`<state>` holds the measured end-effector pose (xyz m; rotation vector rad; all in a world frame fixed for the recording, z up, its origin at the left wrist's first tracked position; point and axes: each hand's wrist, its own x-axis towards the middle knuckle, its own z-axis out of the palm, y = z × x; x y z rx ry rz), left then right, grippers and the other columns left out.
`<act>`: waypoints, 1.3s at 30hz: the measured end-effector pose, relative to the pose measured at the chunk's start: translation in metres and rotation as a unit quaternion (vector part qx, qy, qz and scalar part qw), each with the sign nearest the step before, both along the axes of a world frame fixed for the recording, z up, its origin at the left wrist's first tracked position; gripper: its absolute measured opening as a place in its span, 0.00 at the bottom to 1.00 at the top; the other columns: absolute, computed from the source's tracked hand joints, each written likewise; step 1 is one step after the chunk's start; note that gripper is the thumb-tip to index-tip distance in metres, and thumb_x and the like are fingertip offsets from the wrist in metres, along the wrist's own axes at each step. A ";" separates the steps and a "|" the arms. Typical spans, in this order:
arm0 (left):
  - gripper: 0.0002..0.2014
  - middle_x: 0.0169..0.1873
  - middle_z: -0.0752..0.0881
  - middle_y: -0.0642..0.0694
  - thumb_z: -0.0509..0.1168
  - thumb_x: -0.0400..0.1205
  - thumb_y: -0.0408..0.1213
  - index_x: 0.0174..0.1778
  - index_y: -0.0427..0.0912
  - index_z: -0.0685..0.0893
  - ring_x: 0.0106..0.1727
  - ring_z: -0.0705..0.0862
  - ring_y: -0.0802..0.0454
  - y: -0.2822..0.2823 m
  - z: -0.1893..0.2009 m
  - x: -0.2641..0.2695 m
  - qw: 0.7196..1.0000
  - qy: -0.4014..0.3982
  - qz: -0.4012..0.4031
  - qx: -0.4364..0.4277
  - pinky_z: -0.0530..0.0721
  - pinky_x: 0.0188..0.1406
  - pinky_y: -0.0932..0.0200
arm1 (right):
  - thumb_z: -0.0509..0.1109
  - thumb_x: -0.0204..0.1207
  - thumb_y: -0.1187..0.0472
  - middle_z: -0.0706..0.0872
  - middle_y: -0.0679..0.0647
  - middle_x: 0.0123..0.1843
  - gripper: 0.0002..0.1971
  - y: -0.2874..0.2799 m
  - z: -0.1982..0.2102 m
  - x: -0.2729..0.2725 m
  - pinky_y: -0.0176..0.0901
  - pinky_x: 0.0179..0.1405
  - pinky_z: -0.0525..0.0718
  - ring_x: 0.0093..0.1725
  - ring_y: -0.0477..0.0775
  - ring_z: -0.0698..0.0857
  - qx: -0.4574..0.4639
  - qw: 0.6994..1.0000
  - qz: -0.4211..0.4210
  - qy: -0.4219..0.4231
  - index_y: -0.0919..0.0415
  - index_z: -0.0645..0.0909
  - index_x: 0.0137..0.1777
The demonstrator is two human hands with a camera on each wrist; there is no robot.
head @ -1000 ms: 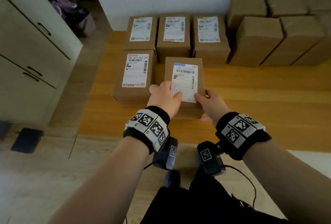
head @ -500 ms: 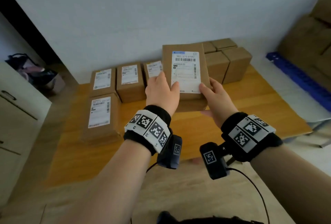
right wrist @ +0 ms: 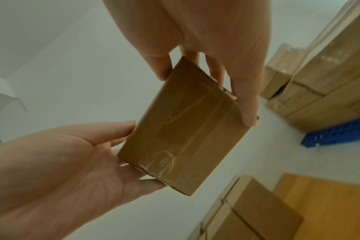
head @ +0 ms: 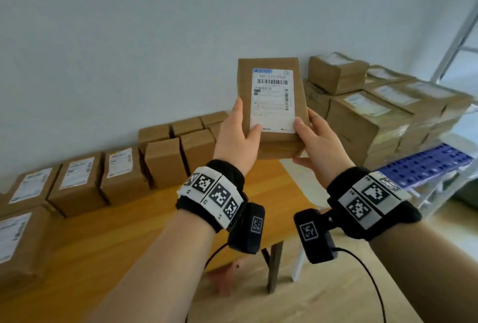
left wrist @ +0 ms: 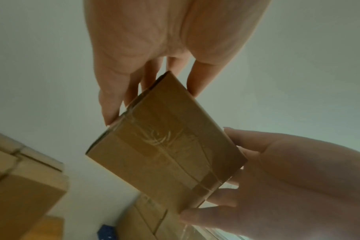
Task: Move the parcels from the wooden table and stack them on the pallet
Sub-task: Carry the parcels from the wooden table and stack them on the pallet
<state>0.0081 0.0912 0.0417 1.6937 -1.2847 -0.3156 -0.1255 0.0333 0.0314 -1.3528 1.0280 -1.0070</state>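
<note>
I hold one brown cardboard parcel (head: 271,100) with a white shipping label in the air, above the right end of the wooden table (head: 129,232). My left hand (head: 238,131) grips its left near edge, thumb on the label and fingers underneath. My right hand (head: 315,139) grips the right near edge the same way. The left wrist view shows the parcel's taped underside (left wrist: 166,146) between my left hand (left wrist: 166,48) and right hand (left wrist: 298,170). To the right, stacked parcels (head: 375,115) sit on the blue pallet (head: 424,165).
Several more parcels (head: 165,162) stand in rows along the table's back edge by the white wall, some with labels (head: 77,183). A table leg (head: 275,265) stands at the near right corner. A metal frame (head: 455,35) rises behind the pallet stack.
Both hands have lifted the labelled parcel off the table and carried it up and to the right. My view has swung right, bringing the pallet stack into sight.
</note>
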 end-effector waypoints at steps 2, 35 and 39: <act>0.33 0.79 0.63 0.49 0.59 0.84 0.40 0.82 0.47 0.51 0.79 0.62 0.54 -0.023 0.006 -0.026 1.000 0.001 -0.014 -0.008 0.61 0.74 0.62 | 0.62 0.81 0.48 0.80 0.45 0.66 0.25 -0.021 0.007 -0.028 0.57 0.56 0.85 0.59 0.50 0.82 -0.005 1.000 -0.014 -0.006 0.42 0.64 0.78; 0.25 0.71 0.74 0.51 0.59 0.84 0.46 0.77 0.46 0.65 0.70 0.74 0.54 -0.476 0.046 -0.206 0.995 0.028 -0.051 -0.076 0.78 0.68 0.51 | 0.65 0.79 0.48 0.81 0.46 0.58 0.21 -0.480 0.068 -0.207 0.55 0.55 0.86 0.57 0.52 0.81 -0.011 0.998 -0.026 -0.053 0.40 0.71 0.71; 0.24 0.70 0.73 0.56 0.52 0.86 0.47 0.78 0.44 0.66 0.71 0.71 0.60 -0.504 0.043 -0.233 0.999 -0.011 -0.003 -0.030 0.67 0.70 0.65 | 0.62 0.79 0.48 0.79 0.47 0.57 0.19 -0.529 0.062 -0.234 0.57 0.55 0.85 0.57 0.54 0.80 0.018 0.999 -0.007 -0.027 0.41 0.71 0.70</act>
